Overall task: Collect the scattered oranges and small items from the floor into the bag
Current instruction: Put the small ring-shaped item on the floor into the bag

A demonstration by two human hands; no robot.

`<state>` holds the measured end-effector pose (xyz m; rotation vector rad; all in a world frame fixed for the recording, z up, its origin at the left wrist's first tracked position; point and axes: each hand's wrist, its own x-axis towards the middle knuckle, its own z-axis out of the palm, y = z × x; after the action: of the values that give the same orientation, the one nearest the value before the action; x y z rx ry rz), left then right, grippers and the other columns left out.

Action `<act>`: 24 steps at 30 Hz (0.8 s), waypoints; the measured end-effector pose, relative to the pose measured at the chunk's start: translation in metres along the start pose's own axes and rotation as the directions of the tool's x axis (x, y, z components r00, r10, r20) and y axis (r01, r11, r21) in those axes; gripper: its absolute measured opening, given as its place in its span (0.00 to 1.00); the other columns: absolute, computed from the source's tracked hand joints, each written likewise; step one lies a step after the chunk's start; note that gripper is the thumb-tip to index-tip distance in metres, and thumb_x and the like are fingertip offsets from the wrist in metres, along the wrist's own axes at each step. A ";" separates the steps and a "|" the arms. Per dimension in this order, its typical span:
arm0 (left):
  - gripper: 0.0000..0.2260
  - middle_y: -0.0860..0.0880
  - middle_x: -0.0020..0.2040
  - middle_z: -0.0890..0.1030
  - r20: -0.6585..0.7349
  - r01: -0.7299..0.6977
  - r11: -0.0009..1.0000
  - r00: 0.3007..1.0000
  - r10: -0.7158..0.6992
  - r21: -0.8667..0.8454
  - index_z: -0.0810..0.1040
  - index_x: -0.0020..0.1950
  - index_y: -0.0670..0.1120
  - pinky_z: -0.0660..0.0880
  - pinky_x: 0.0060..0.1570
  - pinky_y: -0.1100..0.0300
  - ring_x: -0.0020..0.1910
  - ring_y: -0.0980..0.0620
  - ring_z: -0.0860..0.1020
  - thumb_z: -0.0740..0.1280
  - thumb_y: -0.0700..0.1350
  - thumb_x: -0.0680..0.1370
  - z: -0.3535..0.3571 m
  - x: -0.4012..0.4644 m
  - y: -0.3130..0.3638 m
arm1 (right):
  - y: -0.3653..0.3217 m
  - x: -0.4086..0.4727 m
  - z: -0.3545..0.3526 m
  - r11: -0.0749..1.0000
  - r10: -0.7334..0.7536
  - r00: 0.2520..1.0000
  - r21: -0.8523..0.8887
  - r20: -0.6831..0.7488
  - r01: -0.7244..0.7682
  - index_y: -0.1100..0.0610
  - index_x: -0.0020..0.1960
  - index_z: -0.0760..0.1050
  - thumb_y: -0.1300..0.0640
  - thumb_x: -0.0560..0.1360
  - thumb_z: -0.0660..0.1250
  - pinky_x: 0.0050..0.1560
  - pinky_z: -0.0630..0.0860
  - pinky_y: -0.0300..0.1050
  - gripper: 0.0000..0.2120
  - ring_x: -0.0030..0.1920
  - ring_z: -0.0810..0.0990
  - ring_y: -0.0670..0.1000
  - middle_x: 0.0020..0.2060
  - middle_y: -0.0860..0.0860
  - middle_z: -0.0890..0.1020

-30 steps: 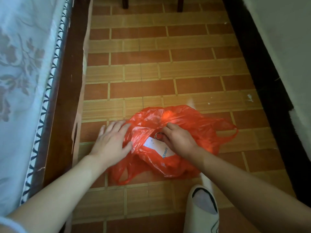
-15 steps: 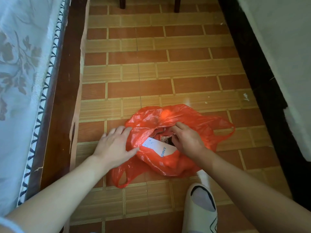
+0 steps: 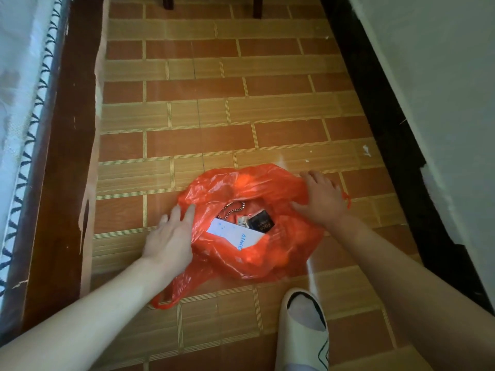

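A red-orange plastic bag (image 3: 289,253) lies on the tiled floor with its mouth spread wide. Inside it I see a white box with blue lettering (image 3: 233,233), a small black box (image 3: 262,223), a metal chain (image 3: 232,208) and the round shapes of oranges (image 3: 281,259) under the plastic. My left hand (image 3: 171,234) rests flat on the bag's left edge, fingers apart. On the bag's right rim lies my right hand (image 3: 321,199), fingers spread, pressing the plastic down. Neither hand holds an item.
A bed with a pale patterned cover (image 3: 18,129) and a dark wooden frame (image 3: 61,156) runs along the left. A white wall with a black skirting (image 3: 388,124) borders the right. A foot in a white slipper (image 3: 305,330) stands near the bag. Chair legs (image 3: 257,6) stand at the far end.
My right hand has come out of the bag's mouth and moved to its right rim. The mouth is now wider, showing the black box and the chain.
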<state>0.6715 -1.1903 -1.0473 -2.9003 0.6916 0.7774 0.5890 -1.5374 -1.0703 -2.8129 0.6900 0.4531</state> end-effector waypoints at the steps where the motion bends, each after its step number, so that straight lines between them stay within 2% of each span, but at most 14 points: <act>1: 0.44 0.46 0.75 0.62 0.000 0.025 1.000 1.000 -0.025 -0.002 0.48 0.84 0.50 0.78 0.60 0.47 0.70 0.41 0.70 0.70 0.41 0.75 -0.001 0.001 -0.003 | 0.000 0.000 0.002 1.000 0.005 1.000 0.010 0.028 -0.006 0.49 0.78 0.63 0.33 0.71 0.72 0.76 0.60 0.65 0.42 0.74 0.68 0.57 0.73 0.52 0.70; 5: 0.39 0.46 0.67 0.68 0.033 0.143 0.990 0.989 -0.143 0.003 0.54 0.81 0.48 0.78 0.51 0.48 0.60 0.41 0.78 0.70 0.39 0.75 -0.002 0.001 -0.014 | -0.005 -0.005 0.005 1.000 -0.019 0.996 -0.014 0.084 0.021 0.49 0.75 0.67 0.42 0.73 0.72 0.71 0.65 0.60 0.33 0.67 0.76 0.56 0.64 0.51 0.79; 8: 0.26 0.44 0.61 0.73 0.033 0.166 0.986 0.986 -0.165 -0.034 0.64 0.72 0.45 0.79 0.46 0.47 0.52 0.40 0.83 0.68 0.38 0.76 0.004 -0.001 -0.023 | -0.007 -0.005 0.003 0.995 -0.044 0.997 -0.085 0.063 0.050 0.50 0.67 0.74 0.52 0.74 0.69 0.65 0.67 0.55 0.21 0.59 0.80 0.56 0.55 0.52 0.84; 10: 0.19 0.44 0.55 0.77 0.006 0.147 0.985 0.989 -0.147 -0.093 0.67 0.66 0.45 0.80 0.46 0.47 0.50 0.40 0.83 0.68 0.39 0.77 0.009 -0.005 -0.025 | -0.008 -0.005 -0.002 0.994 -0.030 0.998 -0.101 0.061 0.036 0.52 0.63 0.77 0.54 0.74 0.68 0.63 0.68 0.54 0.17 0.56 0.81 0.58 0.51 0.53 0.84; 12: 0.15 0.45 0.52 0.80 -0.011 0.123 0.981 0.992 -0.126 -0.153 0.69 0.62 0.46 0.81 0.45 0.46 0.48 0.40 0.84 0.69 0.42 0.78 0.008 -0.011 -0.023 | -0.009 -0.007 -0.010 0.998 -0.027 0.998 -0.050 0.052 0.030 0.54 0.60 0.79 0.55 0.74 0.68 0.60 0.72 0.54 0.15 0.54 0.81 0.59 0.51 0.55 0.83; 14: 0.13 0.44 0.50 0.82 0.002 0.133 0.965 0.991 -0.136 -0.228 0.71 0.58 0.47 0.81 0.45 0.47 0.48 0.38 0.84 0.70 0.44 0.77 -0.001 -0.020 -0.019 | -0.011 -0.016 -0.022 0.997 -0.036 0.999 0.063 0.039 0.034 0.56 0.59 0.79 0.56 0.73 0.69 0.55 0.75 0.53 0.15 0.53 0.80 0.61 0.54 0.56 0.79; 17: 0.15 0.45 0.50 0.84 0.031 0.167 0.929 0.986 -0.166 -0.331 0.73 0.58 0.48 0.82 0.47 0.47 0.49 0.38 0.84 0.73 0.49 0.75 -0.024 -0.043 -0.010 | -0.021 -0.039 -0.051 0.982 -0.013 0.996 0.187 0.089 -0.004 0.55 0.62 0.76 0.57 0.75 0.69 0.49 0.77 0.50 0.15 0.52 0.81 0.60 0.54 0.56 0.81; 20: 0.12 0.48 0.46 0.83 0.056 0.190 0.898 0.982 -0.183 -0.397 0.76 0.55 0.49 0.83 0.45 0.46 0.45 0.41 0.84 0.73 0.47 0.75 -0.066 -0.077 0.003 | -0.032 -0.070 -0.094 0.985 -0.001 0.990 0.173 0.140 -0.023 0.55 0.65 0.72 0.55 0.78 0.69 0.48 0.80 0.54 0.17 0.50 0.82 0.61 0.50 0.56 0.83; 24: 0.06 0.48 0.45 0.82 0.067 0.239 0.880 0.970 -0.232 -0.410 0.78 0.54 0.49 0.84 0.44 0.48 0.43 0.44 0.83 0.71 0.45 0.78 -0.133 -0.129 0.015 | -0.046 -0.119 -0.162 0.985 0.005 0.989 0.168 0.150 -0.031 0.53 0.57 0.73 0.58 0.77 0.66 0.40 0.78 0.52 0.09 0.41 0.81 0.58 0.41 0.52 0.81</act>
<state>0.6262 -1.1742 -0.8680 -3.2587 0.1711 1.0215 0.5503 -1.4927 -0.8730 -2.5847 0.6882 0.5726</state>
